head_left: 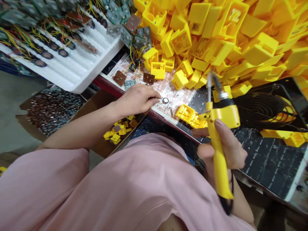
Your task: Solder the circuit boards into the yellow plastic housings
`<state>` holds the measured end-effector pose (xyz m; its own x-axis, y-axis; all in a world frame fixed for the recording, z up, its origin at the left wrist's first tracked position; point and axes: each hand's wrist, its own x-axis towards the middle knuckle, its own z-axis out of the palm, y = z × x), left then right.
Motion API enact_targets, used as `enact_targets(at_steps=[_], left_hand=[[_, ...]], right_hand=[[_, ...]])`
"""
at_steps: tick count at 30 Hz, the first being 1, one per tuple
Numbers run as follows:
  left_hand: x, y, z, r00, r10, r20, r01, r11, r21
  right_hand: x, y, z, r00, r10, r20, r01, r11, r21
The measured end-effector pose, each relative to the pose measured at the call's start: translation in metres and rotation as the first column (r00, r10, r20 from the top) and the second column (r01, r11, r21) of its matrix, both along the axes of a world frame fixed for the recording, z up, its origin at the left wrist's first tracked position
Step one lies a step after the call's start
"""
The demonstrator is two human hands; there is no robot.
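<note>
My left hand [141,98] reaches over the near edge of the bench, thumb and forefinger pinched. Whatever sits between the fingertips is too small to make out. Just right of them lies a small round silver-rimmed part [165,100] with a pale centre. My right hand [228,146] is wrapped round the handle of a yellow soldering gun [218,157], its metal tip pointing up and away from me. To the left of the gun, yellow plastic housings [185,113] lie open side up at the bench edge. A brown circuit board [148,78] stands beyond my left hand.
Yellow housings [216,48] are heaped along the back. A white foam tray [96,61] at left carries wired boards and small round speakers. A black stand [271,102] with coiled wire sits at right. Below, a cardboard box [101,112] holds yellow pieces.
</note>
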<state>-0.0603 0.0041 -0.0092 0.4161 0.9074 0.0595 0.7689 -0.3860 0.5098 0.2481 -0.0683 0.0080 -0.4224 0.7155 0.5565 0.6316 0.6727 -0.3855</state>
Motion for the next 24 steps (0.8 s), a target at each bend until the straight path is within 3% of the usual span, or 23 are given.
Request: enact_targets(at_steps=[3, 5, 13, 16, 20, 24], left_hand=[[0.003, -0.001, -0.002, 0.995, 0.085, 0.054, -0.086, 0.996, 0.000], [0.004, -0.003, -0.001, 0.990, 0.118, 0.077, -0.118, 0.993, -0.001], [-0.001, -0.005, -0.006, 0.995, 0.086, 0.049, -0.091, 0.990, 0.107], [-0.004, -0.004, -0.007, 0.995, 0.089, 0.054, -0.095, 0.990, 0.105], [-0.008, -0.003, -0.006, 0.996, 0.074, 0.056, -0.079, 0.994, 0.080], [-0.009, -0.002, -0.008, 0.996, -0.030, 0.089, 0.016, 0.988, 0.151]], right_hand=[[-0.034, 0.025, 0.009, 0.996, 0.008, 0.092, -0.026, 0.980, 0.195], [-0.053, 0.041, 0.009, 0.977, 0.009, 0.214, -0.061, 0.970, 0.236], [-0.093, 0.069, -0.013, 0.856, -0.060, 0.513, -0.040, 0.983, 0.181], [-0.097, 0.072, -0.018, 0.844, -0.047, 0.534, -0.030, 0.990, 0.135], [-0.093, 0.076, -0.019, 0.840, -0.033, 0.541, -0.089, 0.976, 0.198], [-0.089, 0.083, -0.014, 0.843, 0.110, 0.526, -0.207, 0.970, 0.130]])
